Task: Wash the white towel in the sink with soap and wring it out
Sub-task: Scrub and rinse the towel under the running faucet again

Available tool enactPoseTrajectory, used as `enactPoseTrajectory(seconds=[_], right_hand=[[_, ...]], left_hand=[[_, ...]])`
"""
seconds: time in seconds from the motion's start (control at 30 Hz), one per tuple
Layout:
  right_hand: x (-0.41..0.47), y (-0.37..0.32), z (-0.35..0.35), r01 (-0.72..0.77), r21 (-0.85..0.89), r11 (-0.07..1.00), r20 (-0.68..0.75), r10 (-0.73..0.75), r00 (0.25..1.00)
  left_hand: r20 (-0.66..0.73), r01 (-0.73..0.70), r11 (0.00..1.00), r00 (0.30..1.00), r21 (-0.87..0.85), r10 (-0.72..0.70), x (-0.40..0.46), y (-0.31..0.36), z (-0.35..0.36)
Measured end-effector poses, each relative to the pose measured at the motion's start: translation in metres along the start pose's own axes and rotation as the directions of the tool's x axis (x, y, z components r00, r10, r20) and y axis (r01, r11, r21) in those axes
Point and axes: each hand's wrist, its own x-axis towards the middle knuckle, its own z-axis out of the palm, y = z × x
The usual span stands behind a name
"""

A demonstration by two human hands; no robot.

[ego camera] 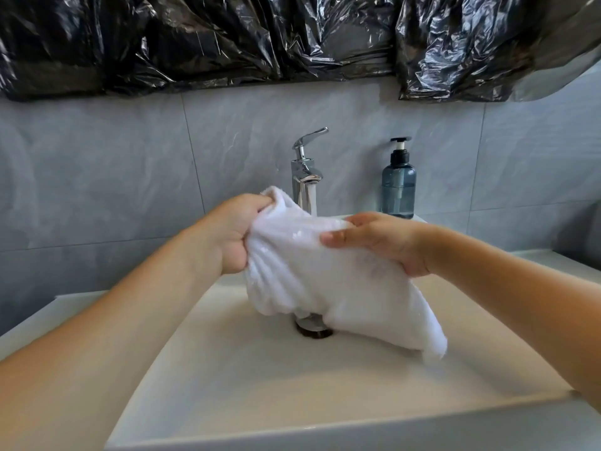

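Two hands, a left hand (229, 234) and a right hand (380, 240). One white towel (312, 275) between their fingers. One sink (260, 385), one tap (305, 177) beyond the fingers, one drain (313, 328) below them, one soap bottle (398, 187).

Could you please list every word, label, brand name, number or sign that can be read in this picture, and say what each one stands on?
There is no readable text in this view.
Soap bottle: blue-tinted with a black pump; no label or print shows on it.
Faucet: plain chrome, no brand mark visible.
White towel, held by the left hand and right hand: no tag or lettering visible.
Black plastic sheeting and sink: no print visible.
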Motion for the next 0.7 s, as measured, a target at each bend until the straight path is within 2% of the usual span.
enactPoseTrajectory(seconds=[0.03,0.07,0.1,0.13,0.17,0.2,0.23,0.27,0.3,0.33,0.4,0.43,0.5,0.57,0.63,0.67,0.7], right_hand=[[0.001,0.0,0.0,0.014,0.019,1.0,-0.043,-0.013,0.999],[0.005,0.003,0.0,0.012,-0.051,0.999,-0.136,-0.019,0.991],[0.01,0.007,-0.001,-0.013,-0.256,0.967,-0.233,-0.049,0.971],[0.015,0.015,-0.001,-0.073,-0.52,0.851,-0.288,-0.094,0.953],[0.017,0.021,0.0,-0.118,-0.73,0.674,-0.285,-0.143,0.948],[0.02,0.027,0.002,-0.139,-0.83,0.54,-0.25,-0.138,0.958],[0.021,0.034,0.005,-0.14,-0.863,0.485,-0.208,-0.089,0.974],[0.022,0.038,0.008,-0.143,-0.863,0.484,-0.176,-0.023,0.984],[0.023,0.041,0.01,-0.133,-0.855,0.501,-0.146,0.014,0.989],[0.022,0.041,0.014,-0.126,-0.851,0.509,-0.121,0.043,0.992],[0.022,0.04,0.019,-0.108,-0.856,0.506,-0.081,0.075,0.994],[0.021,0.039,0.02,-0.105,-0.854,0.509,-0.064,0.098,0.993],[0.019,0.037,0.023,-0.117,-0.872,0.475,-0.065,0.125,0.99],[0.021,0.038,0.022,-0.146,-0.915,0.375,-0.124,0.081,0.989],[0.023,0.038,0.02,-0.195,-0.933,0.303,-0.188,0.052,0.981],[0.023,0.037,0.019,-0.196,-0.937,0.29,-0.186,0.063,0.981],[0.023,0.036,0.018,-0.176,-0.938,0.3,-0.164,0.067,0.984]], left_hand=[[0.046,-0.018,1.0,0.999,0.006,0.018,-0.001,0.004,-0.003],[0.08,-0.051,0.998,0.996,0.027,0.048,-0.002,0.004,-0.004],[0.08,-0.087,0.991,0.994,0.103,0.079,-0.001,-0.001,-0.006],[0.05,-0.114,0.96,0.993,0.258,0.104,0.002,-0.009,-0.006],[0.014,-0.123,0.863,0.991,0.49,0.133,0.004,-0.018,-0.005],[0.029,-0.114,0.686,0.991,0.718,0.134,0.006,-0.028,-0.002],[0.071,-0.107,0.469,0.993,0.877,0.094,0.008,-0.039,0.001],[0.101,-0.109,0.273,0.994,0.956,0.042,0.013,-0.048,0.002],[0.102,-0.103,0.14,0.995,0.985,0.014,0.018,-0.054,0.002],[0.075,-0.077,0.062,0.997,0.995,0.036,0.022,-0.058,0.002],[0.039,-0.04,0.006,0.989,0.999,0.14,0.025,-0.058,0.002],[0.019,-0.019,0.002,0.984,1.0,0.175,0.027,-0.057,0.001],[-0.016,-0.006,0.092,0.971,0.996,0.239,0.027,-0.054,0.0],[-0.013,-0.054,0.286,0.974,0.957,0.228,0.025,-0.054,0.004],[0.041,-0.099,0.561,0.993,0.822,0.115,0.019,-0.053,0.013],[0.075,-0.092,0.658,0.996,0.747,0.055,0.016,-0.053,0.018],[0.104,-0.076,0.69,0.995,0.72,0.002,0.011,-0.052,0.022]])
